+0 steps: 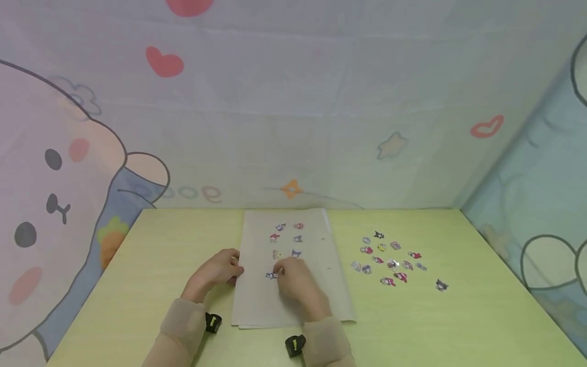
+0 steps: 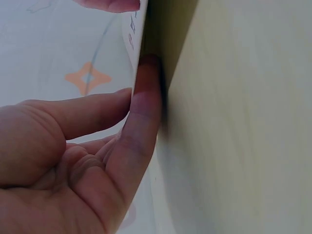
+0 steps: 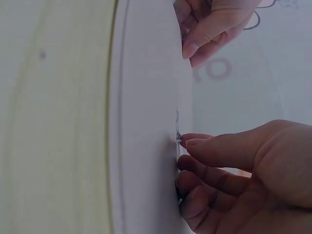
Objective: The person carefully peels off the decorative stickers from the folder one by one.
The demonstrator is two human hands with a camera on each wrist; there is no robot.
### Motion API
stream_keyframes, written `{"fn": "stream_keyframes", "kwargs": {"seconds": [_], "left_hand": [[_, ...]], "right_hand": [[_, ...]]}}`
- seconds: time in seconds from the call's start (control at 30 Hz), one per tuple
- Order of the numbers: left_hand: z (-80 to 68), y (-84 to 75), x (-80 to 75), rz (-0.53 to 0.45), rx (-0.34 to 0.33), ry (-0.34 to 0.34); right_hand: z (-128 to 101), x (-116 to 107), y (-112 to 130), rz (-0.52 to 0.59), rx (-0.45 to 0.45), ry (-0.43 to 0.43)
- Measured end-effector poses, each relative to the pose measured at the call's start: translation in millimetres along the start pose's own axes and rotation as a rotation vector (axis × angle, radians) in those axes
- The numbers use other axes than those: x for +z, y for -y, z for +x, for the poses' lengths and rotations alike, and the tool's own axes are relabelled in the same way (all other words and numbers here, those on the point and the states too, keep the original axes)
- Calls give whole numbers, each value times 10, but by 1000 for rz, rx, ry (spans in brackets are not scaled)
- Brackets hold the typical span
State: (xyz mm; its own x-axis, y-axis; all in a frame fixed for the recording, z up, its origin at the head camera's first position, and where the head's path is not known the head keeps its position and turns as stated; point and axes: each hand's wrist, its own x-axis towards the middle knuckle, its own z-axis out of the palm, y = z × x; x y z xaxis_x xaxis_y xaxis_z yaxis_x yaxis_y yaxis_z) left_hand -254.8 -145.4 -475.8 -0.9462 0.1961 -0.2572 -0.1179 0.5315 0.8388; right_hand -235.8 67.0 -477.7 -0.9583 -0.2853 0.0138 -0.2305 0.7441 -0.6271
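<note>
A large pale sheet of paper (image 1: pixel 257 306) lies on the table, with a second layer showing at its edges. My left hand (image 1: pixel 219 268) pinches the sheet's left edge. In the left wrist view its thumb (image 2: pixel 100 114) rests on top while a finger (image 2: pixel 139 119) reaches underneath. My right hand (image 1: pixel 298 283) is over the middle of the sheet, thumb and index finger pinching the edge of a small dark cartoon sticker (image 1: pixel 270 276). From the right wrist, that sticker (image 3: pixel 177 122) appears edge-on against the paper. Above it, several cartoon stickers (image 1: pixel 296 253) sit in two columns.
Several loose stickers (image 1: pixel 387 281) are scattered on the yellowish table (image 1: pixel 481 321) right of the paper, one dark sticker (image 1: pixel 442 285) lying farther out. Two tiny pale bits (image 1: pixel 328 268) lie on the sheet's right part. A printed cloth (image 1: pixel 321 153) hangs behind the table.
</note>
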Motion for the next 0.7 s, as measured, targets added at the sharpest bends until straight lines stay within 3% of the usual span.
{"fn": "stream_keyframes", "kwargs": {"seconds": [0.7], "left_hand": [[-16,-19,-11,18,2,1]], "right_hand": [[179,-14,32,-72,-24,88]]}}
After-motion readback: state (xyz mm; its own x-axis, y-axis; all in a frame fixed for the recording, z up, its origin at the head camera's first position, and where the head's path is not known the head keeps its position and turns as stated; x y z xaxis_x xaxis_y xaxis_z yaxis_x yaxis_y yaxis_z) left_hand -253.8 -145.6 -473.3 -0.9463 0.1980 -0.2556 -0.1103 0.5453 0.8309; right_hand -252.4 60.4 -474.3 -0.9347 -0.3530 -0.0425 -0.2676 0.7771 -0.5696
